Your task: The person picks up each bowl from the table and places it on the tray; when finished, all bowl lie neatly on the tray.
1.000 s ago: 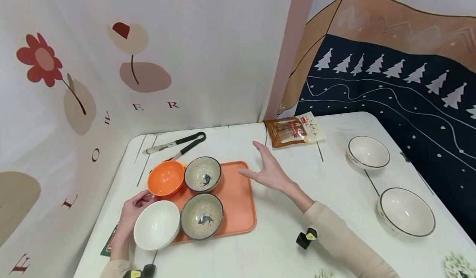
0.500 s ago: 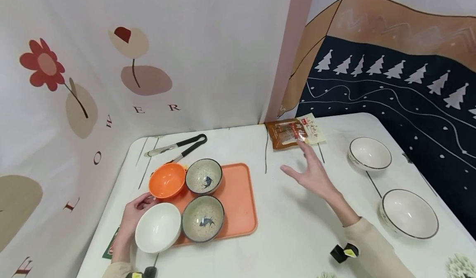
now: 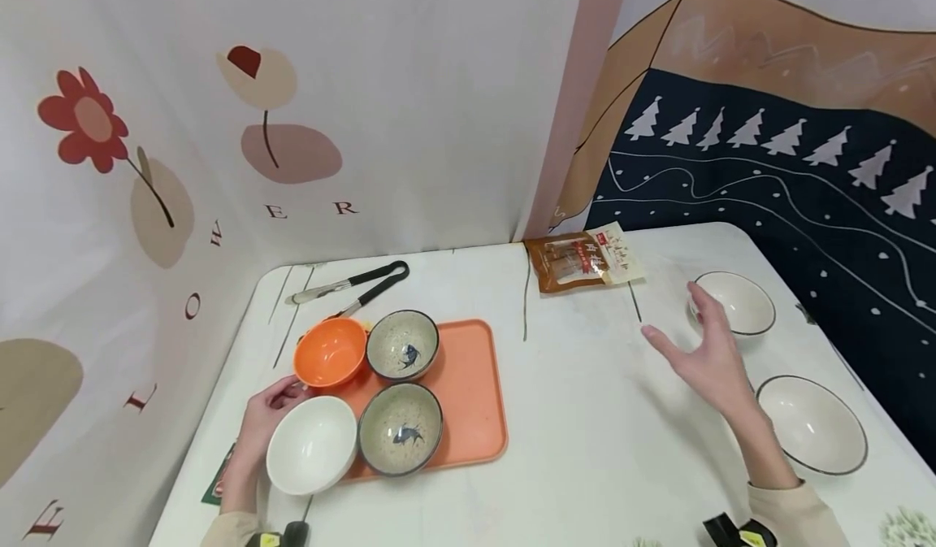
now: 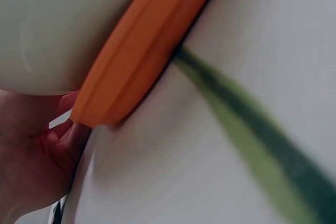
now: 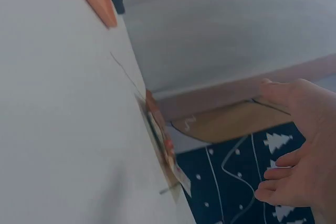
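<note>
My left hand grips the left edge of the orange tray, between the orange bowl and the white bowl. The left wrist view shows its fingers around the tray's end, partly hidden. Two speckled fish bowls also stand on the tray. My right hand, thumb and fingers spread, is in front of the small dark-rimmed bowl and overlaps it in view. Nothing is in the right hand.
A larger dark-rimmed bowl stands at the right. Black-handled tongs lie behind the tray, and a brown food packet lies at the table's back edge. A green packet is partly under the left forearm.
My right hand has moved away from the tray, rightward across the table to the small dark-rimmed bowl. The left hand, the tray and its bowls have stayed in place.
</note>
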The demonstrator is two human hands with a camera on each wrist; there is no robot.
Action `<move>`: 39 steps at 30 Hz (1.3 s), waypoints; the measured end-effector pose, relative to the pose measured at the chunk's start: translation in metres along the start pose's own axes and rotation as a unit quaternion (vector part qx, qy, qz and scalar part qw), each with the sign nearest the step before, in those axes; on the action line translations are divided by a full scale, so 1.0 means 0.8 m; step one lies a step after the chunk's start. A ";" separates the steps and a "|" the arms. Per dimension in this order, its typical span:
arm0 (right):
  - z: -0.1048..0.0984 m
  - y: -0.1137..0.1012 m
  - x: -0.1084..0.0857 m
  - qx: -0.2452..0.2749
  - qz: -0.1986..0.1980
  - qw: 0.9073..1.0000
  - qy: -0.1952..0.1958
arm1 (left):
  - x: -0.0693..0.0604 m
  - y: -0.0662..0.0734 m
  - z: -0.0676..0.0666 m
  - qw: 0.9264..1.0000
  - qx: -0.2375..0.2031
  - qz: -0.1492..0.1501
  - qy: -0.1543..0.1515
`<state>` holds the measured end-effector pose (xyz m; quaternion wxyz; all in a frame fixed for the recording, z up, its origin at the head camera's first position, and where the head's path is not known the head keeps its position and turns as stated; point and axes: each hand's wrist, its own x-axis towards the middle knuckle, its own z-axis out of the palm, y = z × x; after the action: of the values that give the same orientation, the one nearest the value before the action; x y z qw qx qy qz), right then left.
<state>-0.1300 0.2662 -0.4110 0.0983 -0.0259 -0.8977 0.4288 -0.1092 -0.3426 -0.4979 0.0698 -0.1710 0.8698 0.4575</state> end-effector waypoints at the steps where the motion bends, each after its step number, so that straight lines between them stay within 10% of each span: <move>1: -0.005 0.003 -0.002 0.000 0.005 1.000 0.008 | 0.001 0.001 0.000 1.000 0.001 0.002 0.001; 19: -0.074 0.070 -0.059 -0.048 0.121 0.987 0.095 | 0.000 0.003 0.000 1.000 0.001 0.001 -0.004; 39: -0.088 0.101 -0.106 -0.086 0.259 0.959 0.078 | 0.000 0.001 0.001 1.000 0.004 0.004 0.006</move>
<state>-0.0361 0.3600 -0.4436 0.0510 -0.2990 -0.8834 0.3571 -0.1092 -0.3413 -0.4978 0.0639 -0.1699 0.8726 0.4535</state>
